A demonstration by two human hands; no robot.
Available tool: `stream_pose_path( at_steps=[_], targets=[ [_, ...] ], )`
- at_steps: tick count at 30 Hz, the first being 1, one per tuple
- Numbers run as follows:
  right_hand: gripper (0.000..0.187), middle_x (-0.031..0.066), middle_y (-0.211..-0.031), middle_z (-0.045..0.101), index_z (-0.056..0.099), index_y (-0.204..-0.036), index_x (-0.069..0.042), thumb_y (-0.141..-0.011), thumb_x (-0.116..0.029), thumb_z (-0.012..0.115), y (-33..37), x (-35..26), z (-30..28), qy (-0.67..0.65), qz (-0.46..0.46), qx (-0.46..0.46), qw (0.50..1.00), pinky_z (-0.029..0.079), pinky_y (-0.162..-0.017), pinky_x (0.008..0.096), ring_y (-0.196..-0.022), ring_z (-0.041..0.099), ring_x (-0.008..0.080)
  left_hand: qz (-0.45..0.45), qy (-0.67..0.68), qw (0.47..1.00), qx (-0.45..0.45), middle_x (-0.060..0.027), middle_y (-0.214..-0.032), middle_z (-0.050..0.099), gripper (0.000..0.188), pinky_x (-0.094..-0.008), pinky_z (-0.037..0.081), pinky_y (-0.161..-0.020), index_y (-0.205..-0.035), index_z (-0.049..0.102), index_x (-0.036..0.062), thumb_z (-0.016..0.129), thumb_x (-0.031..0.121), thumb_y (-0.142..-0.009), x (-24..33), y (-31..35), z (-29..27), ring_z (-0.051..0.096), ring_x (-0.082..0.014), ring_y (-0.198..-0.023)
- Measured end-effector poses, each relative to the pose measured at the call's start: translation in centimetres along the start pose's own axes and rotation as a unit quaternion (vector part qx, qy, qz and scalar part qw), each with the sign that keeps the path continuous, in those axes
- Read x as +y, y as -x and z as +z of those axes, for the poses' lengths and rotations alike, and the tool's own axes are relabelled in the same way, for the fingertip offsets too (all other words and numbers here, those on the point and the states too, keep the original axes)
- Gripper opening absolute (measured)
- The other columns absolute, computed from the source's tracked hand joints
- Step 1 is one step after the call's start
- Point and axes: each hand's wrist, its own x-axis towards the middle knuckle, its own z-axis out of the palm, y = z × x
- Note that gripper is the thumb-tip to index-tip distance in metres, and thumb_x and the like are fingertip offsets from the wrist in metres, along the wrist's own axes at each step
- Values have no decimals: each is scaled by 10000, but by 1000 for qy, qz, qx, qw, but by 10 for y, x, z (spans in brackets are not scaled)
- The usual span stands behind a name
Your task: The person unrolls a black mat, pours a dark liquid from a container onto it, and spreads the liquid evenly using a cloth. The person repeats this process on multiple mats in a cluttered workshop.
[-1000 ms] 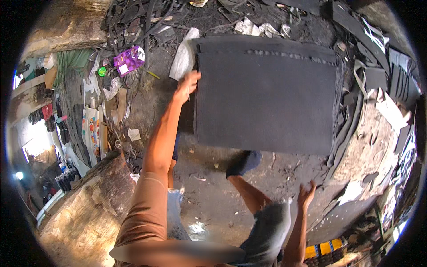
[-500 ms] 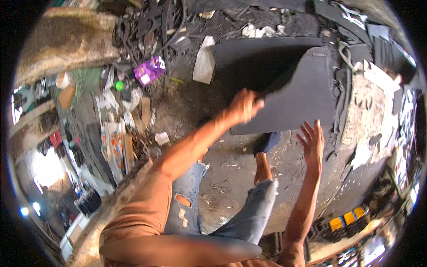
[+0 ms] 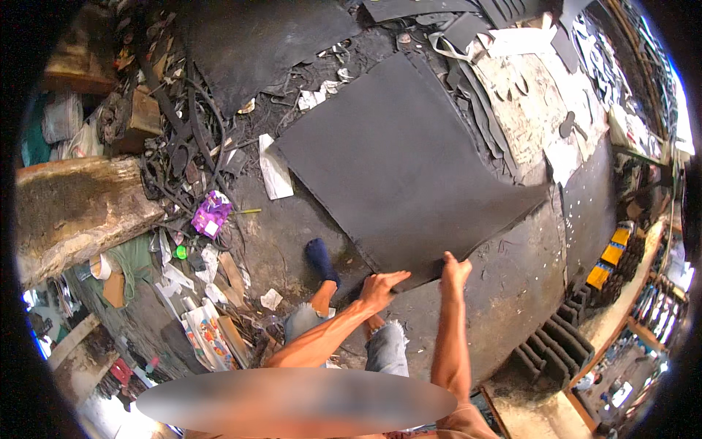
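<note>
A large dark grey sheet [image 3: 387,161], rubber or foam by its look, spreads over the floor in front of me. Its right side lifts and curves near the far end of the near edge. My left hand [image 3: 380,290] is at the near corner, fingers over the edge and closed on it. Beside it, my right hand [image 3: 455,276] grips the same near edge, thumb on top, with the fingers partly hidden beneath. Below the sheet's left edge rests my foot in a dark blue sock [image 3: 322,262].
A white paper scrap [image 3: 275,167] lies by the sheet's left corner. Purple packet [image 3: 212,214], dark strips and litter cover the left floor. Another dark sheet [image 3: 256,51] lies beyond. Pale board [image 3: 515,99] and offcuts stand right; a stack of black slabs [image 3: 552,347] sits lower right.
The folded-over sheet is now opened out, nearly flat. My right hand, spread and apart before, has closed on the near edge; my left hand has moved toward it. The view has turned.
</note>
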Motion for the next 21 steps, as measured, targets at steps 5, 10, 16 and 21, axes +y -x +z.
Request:
stream_pose_path(
  at_steps=[5, 10, 16, 21],
  targets=[
    [241, 109, -798, 639, 558, -928, 108, -791, 1, 724, -43, 21, -124, 0, 196, 60, 979, 479, -525, 352, -598, 595, 185, 6, -110, 983, -149, -126, -1317, 645, 616, -431, 560, -960, -1316, 638, 154, 648, -52, -735, 71, -43, 61, 664, -285, -1157],
    [299, 59, -871, 654, 573, -1074, 61, -846, -35, 741, 4, 24, -196, -40, 124, -13, 991, 485, -606, 306, -705, 605, 153, 40, -147, 981, -118, -152, -1275, 668, 563, -436, 571, -939, -1315, 633, 153, 653, 1, -773, 85, 20, 144, 672, -313, -1140],
    [359, 83, -1032, 699, 628, -1172, 57, -901, -158, 725, 31, 78, -248, 121, -19, 26, 992, 531, -722, 376, -816, 658, 204, 23, -100, 956, -275, -172, -1435, 545, 625, -450, 443, -1100, -1351, 596, 134, 735, 84, -743, 82, 42, 155, 475, -340, -1373],
    [394, 141, -937, 730, 664, -1135, 65, -792, -115, 734, 94, 188, -366, 481, 125, -100, 862, 571, -706, 396, -708, 703, 231, -256, 1, 966, -44, -188, -1156, 681, 485, -435, 511, -918, -1209, 688, 67, 748, 148, -735, 3, 81, 52, 651, -348, -1068]
  ],
)
